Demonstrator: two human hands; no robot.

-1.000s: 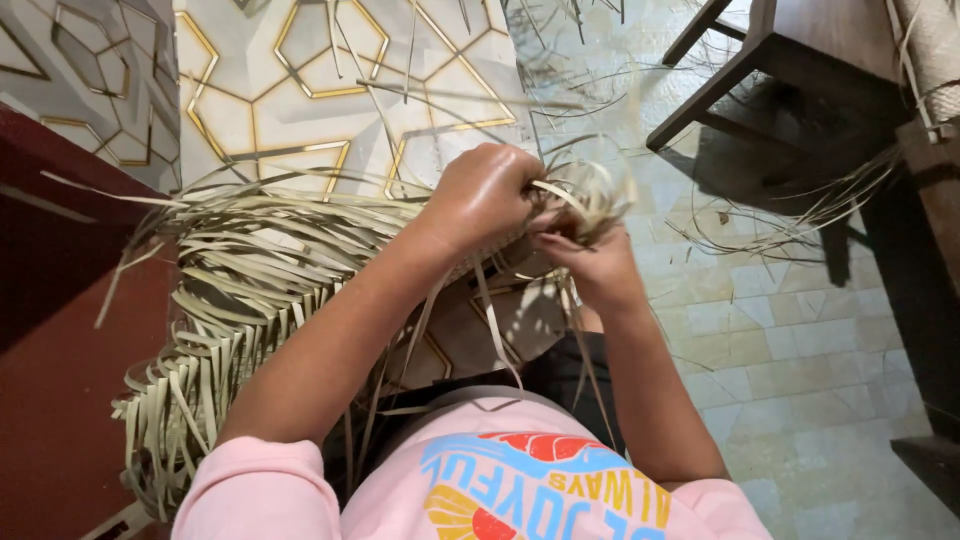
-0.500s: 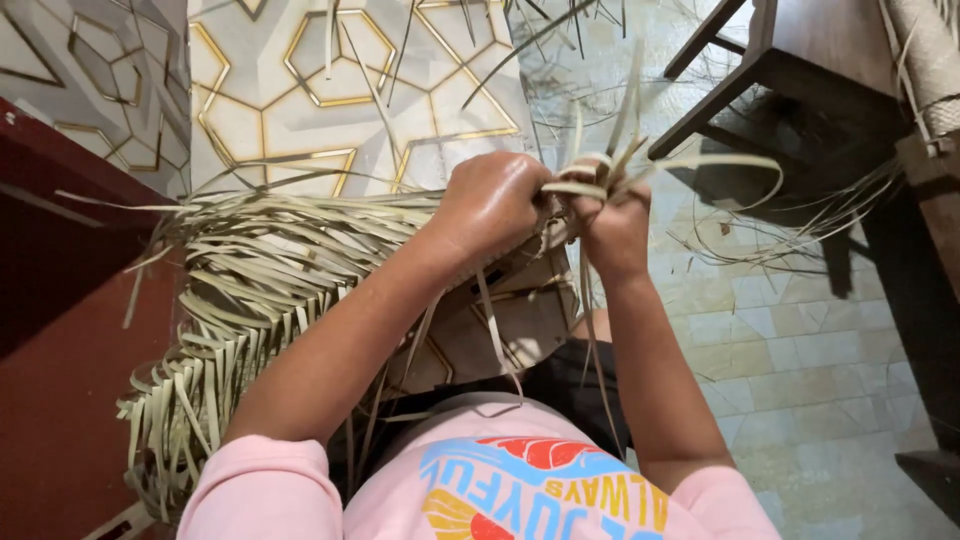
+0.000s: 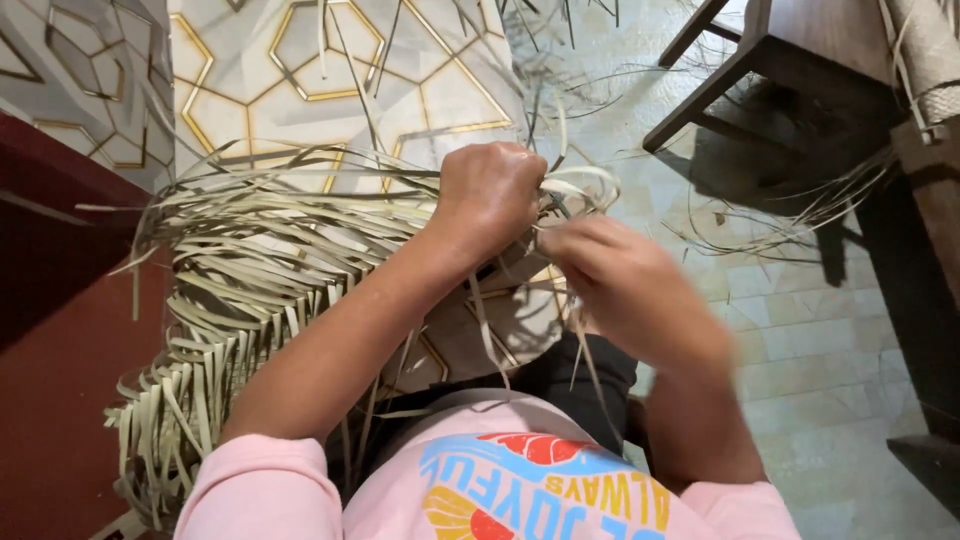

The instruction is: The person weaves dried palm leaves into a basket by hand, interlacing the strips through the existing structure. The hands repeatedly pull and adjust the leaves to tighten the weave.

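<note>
Pale green-tan palm strips [image 3: 250, 260], flat and narrow, form a partly woven mat that fills the left and centre of the frame; its loose ends splay toward the left edge and the lower left corner. The woven edge runs rightward to the centre, where both hands meet.

Left hand [image 3: 490, 195], at upper centre, is curled into a fist, fingers closed around a bunch of strips at the working edge. Looped strip ends [image 3: 585, 185] stick out just right of its knuckles.

Right hand [image 3: 625, 285], just right of centre and slightly lower, is motion-blurred. Its fingers point toward the left hand and touch the strips near the loops; whether they are pinched on a strip cannot be told from the blur. A few thin strands hang down beneath it.

Pink shirt [image 3: 520, 480] with a coloured print occupies the bottom centre. A tile floor with gold hexagon lines [image 3: 300, 80] lies behind the mat at upper left; paler tiles [image 3: 800, 330] lie at right. Dark wooden furniture legs [image 3: 760, 60] stand at upper right, with stray strips [image 3: 790, 215] scattered below them. A dark red surface [image 3: 50, 380] runs along the left edge.
</note>
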